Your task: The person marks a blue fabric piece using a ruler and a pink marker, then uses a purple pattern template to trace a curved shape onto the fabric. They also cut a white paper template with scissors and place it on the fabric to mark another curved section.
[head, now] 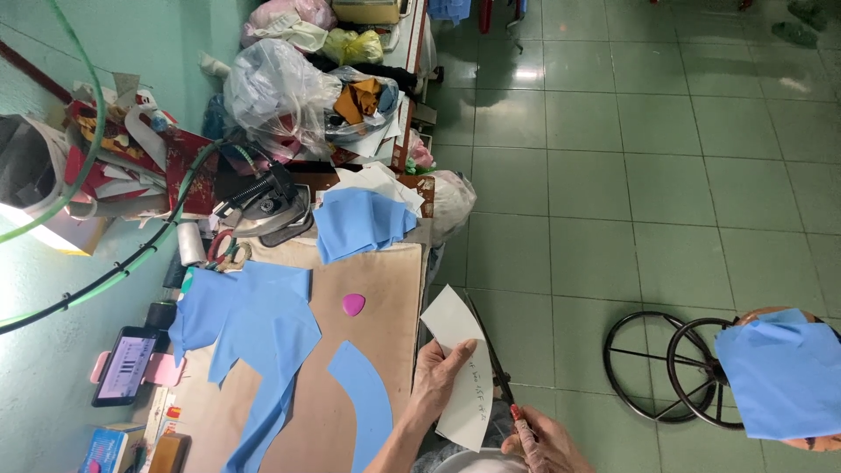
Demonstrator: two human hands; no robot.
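Note:
My left hand [435, 375] grips a white paper pattern piece [460, 368] just off the edge of the brown worktable [385, 280]. My right hand [545, 443] is closed on the red-tipped handles of long dark scissors [491, 355], whose blades run along the paper's right edge. On the table next to my left hand lie a curved blue fabric strip [366, 398], a large cut blue fabric piece [263, 337] and a pink tailor's chalk [353, 304].
A folded blue cloth [361, 223], an iron [263, 206], a thread spool [190, 243] and a phone [123, 366] sit along the table. Stuffed plastic bags [272, 92] pile up beyond. On the green tiled floor a stool draped with blue fabric [775, 377] stands above round metal rings [666, 368].

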